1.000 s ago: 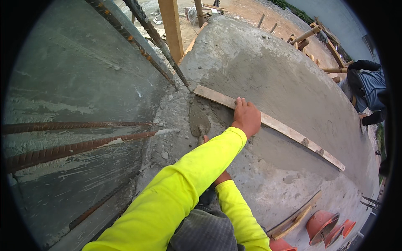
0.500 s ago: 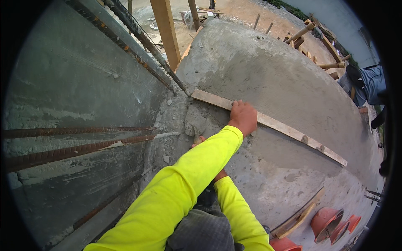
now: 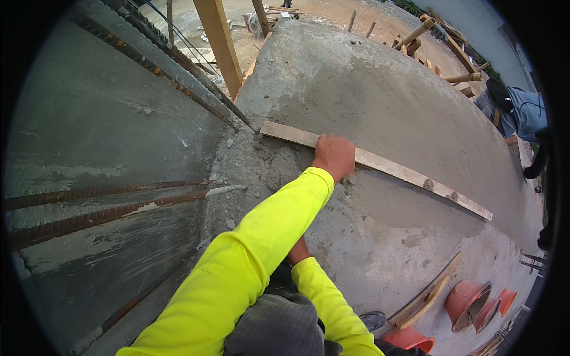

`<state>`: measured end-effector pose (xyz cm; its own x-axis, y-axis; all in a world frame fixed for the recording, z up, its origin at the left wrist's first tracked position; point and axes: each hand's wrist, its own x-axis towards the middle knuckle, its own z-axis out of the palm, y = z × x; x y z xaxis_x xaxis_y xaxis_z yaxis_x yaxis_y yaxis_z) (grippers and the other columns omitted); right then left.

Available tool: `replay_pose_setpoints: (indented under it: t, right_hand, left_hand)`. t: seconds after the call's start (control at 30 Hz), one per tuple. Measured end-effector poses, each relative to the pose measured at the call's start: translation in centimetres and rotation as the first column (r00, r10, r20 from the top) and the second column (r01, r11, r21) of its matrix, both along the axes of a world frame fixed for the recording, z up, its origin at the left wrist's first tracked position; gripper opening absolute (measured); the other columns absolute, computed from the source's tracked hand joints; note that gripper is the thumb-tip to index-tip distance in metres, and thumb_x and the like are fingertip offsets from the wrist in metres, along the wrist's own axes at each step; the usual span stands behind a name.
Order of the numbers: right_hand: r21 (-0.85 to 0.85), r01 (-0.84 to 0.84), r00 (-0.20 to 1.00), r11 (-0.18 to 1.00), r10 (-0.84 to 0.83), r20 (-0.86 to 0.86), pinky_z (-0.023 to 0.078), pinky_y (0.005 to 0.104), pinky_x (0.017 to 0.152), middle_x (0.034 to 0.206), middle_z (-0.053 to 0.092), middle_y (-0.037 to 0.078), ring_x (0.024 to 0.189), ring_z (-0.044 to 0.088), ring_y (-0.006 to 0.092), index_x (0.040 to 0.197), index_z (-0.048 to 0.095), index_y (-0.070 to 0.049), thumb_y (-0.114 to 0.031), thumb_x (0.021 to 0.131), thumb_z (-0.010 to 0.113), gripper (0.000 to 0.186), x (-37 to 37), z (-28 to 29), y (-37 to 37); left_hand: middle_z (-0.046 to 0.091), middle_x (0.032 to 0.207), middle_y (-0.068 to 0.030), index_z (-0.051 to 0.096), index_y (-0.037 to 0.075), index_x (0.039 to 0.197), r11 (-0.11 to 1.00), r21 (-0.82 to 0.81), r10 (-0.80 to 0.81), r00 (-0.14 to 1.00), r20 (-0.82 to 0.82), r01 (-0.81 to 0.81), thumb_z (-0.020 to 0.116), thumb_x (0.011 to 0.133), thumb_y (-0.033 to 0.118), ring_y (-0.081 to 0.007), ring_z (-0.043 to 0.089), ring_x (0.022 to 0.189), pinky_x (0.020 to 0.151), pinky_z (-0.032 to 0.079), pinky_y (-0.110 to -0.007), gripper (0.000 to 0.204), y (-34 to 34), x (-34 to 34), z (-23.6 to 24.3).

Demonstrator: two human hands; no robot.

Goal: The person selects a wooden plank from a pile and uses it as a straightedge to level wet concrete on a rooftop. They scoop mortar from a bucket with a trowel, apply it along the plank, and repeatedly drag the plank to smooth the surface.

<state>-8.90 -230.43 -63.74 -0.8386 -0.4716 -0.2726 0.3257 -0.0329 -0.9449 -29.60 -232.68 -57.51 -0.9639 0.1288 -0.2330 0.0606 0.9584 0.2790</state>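
My left hand grips a long, narrow, pale screed board, its fingers closed over the upper edge. The board lies slantwise on wet grey concrete, with lumps of mortar stuck to it. My left forearm crosses over my right. Of my right hand only the part near the wrist shows; the left sleeve hides its fingers and whatever they may hold. Rough, crumbly mortar lies between the board's left end and my left sleeve.
Rusty rebars cross the grey wall on the left; more bars slant down near the board's left end. Orange buckets and wooden pieces sit at the lower right. Another person bends at the right edge. A timber post stands behind.
The board and my left hand sit slightly higher and further left in view, as does much of the scene. My right fingers, partly visible before, are now hidden behind the left sleeve.
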Motion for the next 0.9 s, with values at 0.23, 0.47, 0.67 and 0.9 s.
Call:
replay_pose_setpoints:
  t: [0.23, 0.47, 0.67, 0.9]
  right_hand:
    - [0.556, 0.082, 0.989, 0.827, 0.0, -0.146, 0.049, 0.0586, 0.086, 0.108, 0.064, 0.04, 0.098, 0.062, 0.0571, 0.139, 0.042, 0.005, -0.02, 0.098, 0.057, 0.05, -4.2, 5.7, 5.8]
    - [0.586, 0.303, 0.95, 0.751, -0.283, -0.129, 0.052, 0.0545, 0.085, 0.109, 0.065, 0.037, 0.099, 0.065, 0.0523, 0.142, 0.041, 0.003, -0.023, 0.101, 0.054, 0.051, -1.7, 6.7, 12.1]
    - [0.368, 0.414, 0.775, 0.832, -0.535, 0.337, 0.053, 0.0471, 0.083, 0.097, 0.068, 0.029, 0.09, 0.069, 0.0407, 0.145, 0.038, 0.001, -0.028, 0.102, 0.055, 0.054, -1.1, 5.3, 8.5]
    - [0.453, 0.199, 0.98, 0.869, -0.181, -0.083, 0.052, 0.049, 0.078, 0.098, 0.065, 0.032, 0.086, 0.066, 0.0458, 0.144, 0.038, 0.001, -0.029, 0.103, 0.053, 0.052, -0.9, 3.8, 3.7]
  left_hand:
    - [0.074, 0.103, -0.0204, 0.077, 0.006, 0.098, 0.986, -0.025, -0.157, 0.973, 0.167, 0.163, 0.054, 0.089, 0.029, -0.0421, 0.07, 0.099, 0.087, 0.054, -0.051, 0.034, -2.0, -5.1, 0.9]
    - [0.07, 0.113, -0.0255, 0.074, -0.001, 0.103, 0.937, -0.066, -0.3, 0.889, 0.347, 0.342, 0.055, 0.089, 0.032, -0.0431, 0.067, 0.106, 0.093, 0.052, -0.05, 0.041, -1.6, -8.1, 1.1]
    - [0.067, 0.083, -0.0306, 0.068, -0.008, 0.083, 0.944, 0.035, -0.324, 0.907, 0.267, 0.327, 0.056, 0.084, 0.03, -0.0443, 0.063, 0.072, 0.074, 0.049, -0.052, 0.04, -2.0, -8.1, 0.5]
    - [0.068, 0.091, -0.0314, 0.071, -0.007, 0.092, 0.934, 0.068, -0.358, 0.912, 0.2, 0.351, 0.053, 0.088, 0.033, -0.0451, 0.066, 0.077, 0.077, 0.051, -0.051, 0.044, -2.8, -7.3, 0.4]
